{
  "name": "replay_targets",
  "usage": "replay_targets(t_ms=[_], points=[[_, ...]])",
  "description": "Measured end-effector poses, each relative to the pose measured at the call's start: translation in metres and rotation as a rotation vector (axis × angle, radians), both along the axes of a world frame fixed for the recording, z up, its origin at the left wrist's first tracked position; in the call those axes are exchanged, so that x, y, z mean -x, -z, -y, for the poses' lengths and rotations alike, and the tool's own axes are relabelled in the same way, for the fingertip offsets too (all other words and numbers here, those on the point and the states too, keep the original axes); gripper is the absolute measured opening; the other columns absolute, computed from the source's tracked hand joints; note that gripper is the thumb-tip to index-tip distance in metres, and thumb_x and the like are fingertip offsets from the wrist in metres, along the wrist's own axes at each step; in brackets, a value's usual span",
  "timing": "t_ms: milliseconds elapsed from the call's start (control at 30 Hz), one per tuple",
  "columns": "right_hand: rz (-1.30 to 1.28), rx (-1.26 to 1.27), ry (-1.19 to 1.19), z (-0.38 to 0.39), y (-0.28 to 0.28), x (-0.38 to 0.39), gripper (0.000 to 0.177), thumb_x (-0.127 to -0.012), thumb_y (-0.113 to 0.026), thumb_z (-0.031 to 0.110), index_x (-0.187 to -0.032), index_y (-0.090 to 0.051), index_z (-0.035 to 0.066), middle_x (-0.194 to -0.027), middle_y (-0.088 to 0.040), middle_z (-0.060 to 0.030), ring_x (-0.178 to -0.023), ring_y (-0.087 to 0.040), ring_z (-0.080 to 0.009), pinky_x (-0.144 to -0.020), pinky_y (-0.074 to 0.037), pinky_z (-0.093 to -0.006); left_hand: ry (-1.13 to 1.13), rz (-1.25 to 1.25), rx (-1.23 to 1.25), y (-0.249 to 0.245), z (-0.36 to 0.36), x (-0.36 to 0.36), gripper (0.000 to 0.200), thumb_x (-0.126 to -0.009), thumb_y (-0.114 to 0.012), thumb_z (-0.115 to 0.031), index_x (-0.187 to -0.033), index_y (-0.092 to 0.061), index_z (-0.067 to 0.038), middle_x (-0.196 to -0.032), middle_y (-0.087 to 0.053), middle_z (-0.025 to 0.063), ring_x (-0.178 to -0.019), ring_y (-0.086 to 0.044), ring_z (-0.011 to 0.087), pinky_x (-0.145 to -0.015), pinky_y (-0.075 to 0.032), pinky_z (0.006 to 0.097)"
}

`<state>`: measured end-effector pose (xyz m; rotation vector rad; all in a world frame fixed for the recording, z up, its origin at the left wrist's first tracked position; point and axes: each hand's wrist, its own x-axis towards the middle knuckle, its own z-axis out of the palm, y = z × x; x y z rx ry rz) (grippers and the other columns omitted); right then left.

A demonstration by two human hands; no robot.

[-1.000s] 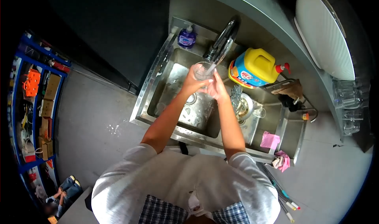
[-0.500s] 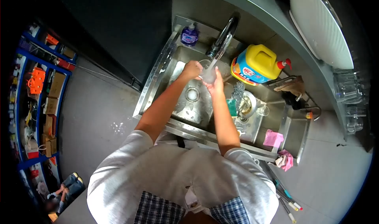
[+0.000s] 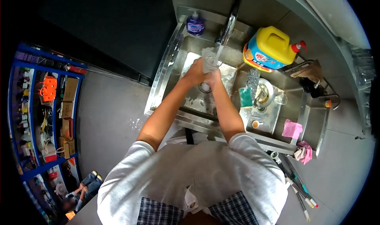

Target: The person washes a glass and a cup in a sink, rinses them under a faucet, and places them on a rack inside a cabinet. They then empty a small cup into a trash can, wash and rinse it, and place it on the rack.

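Blue-painted metal shelving point(image 3: 33, 110) stands at the far left, stacked with matte, square-edged cardboard boxes point(image 3: 70, 89). Beyond a flat black panel point(image 3: 103, 31) and smooth grey floor point(image 3: 111, 94), the brushed-steel sink rim point(image 3: 167, 66) runs at a slant. At the sink's back corner sits a rounded bottle of translucent purple plastic point(image 3: 195, 25) with a pump top.

Over the left basin, the left hand point(image 3: 194, 73) has its fingers curled around the side of a clear glass point(image 3: 210, 60) – thin-walled, round-mouthed, shiny with wet. The right hand point(image 3: 214, 77) closes on the same glass from the lower right, though its fingertips are partly hidden. A stream of water point(image 3: 219, 52) from the slim chrome tap point(image 3: 228, 23) meets the glass at its right edge.

In the next basin lie a curly metallic scourer point(image 3: 252, 79), a rough green scrubbing pad point(image 3: 245, 97) and a round white plate point(image 3: 269, 93). Behind them leans a glossy yellow plastic jug point(image 3: 271, 42) – red pump, blue label – and, farther right, a soft, creased pink cloth point(image 3: 292, 129).
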<state>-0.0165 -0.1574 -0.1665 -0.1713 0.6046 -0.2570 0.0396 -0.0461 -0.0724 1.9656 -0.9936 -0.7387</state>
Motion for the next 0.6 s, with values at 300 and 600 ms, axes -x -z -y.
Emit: replay_targets(t_ms=[300, 600], points=[[-0.161, -0.063, -0.082, -0.004, 0.033, 0.017, 0.035, -0.089, -0.043, 0.039, -0.098, -0.059, 0.009, -0.08, -0.059, -0.0123, -0.065, -0.057, -0.0276, -0.051, -0.048, -0.0346, -0.114, 0.131, -0.086, 0.027, -0.065, 0.017, 0.064, -0.079, -0.071, -0.033, -0.128, -0.046, 0.0, -0.126, -0.051, 0.0221, -0.118, -0.048, 0.0341, -0.098, -0.039, 0.0384], [-0.189, 0.107, -0.254, -0.01, 0.053, 0.032, 0.035, -0.089, -0.041, 0.039, -0.103, -0.057, 0.012, -0.09, -0.061, -0.0065, -0.076, -0.059, -0.0233, -0.055, -0.049, -0.0342, -0.258, 0.095, 0.074, 0.022, -0.067, 0.039, 0.08, -0.072, -0.076, -0.033, -0.134, -0.038, 0.0, -0.134, -0.04, 0.0224, -0.127, -0.038, 0.0331, -0.104, -0.033, 0.0389]])
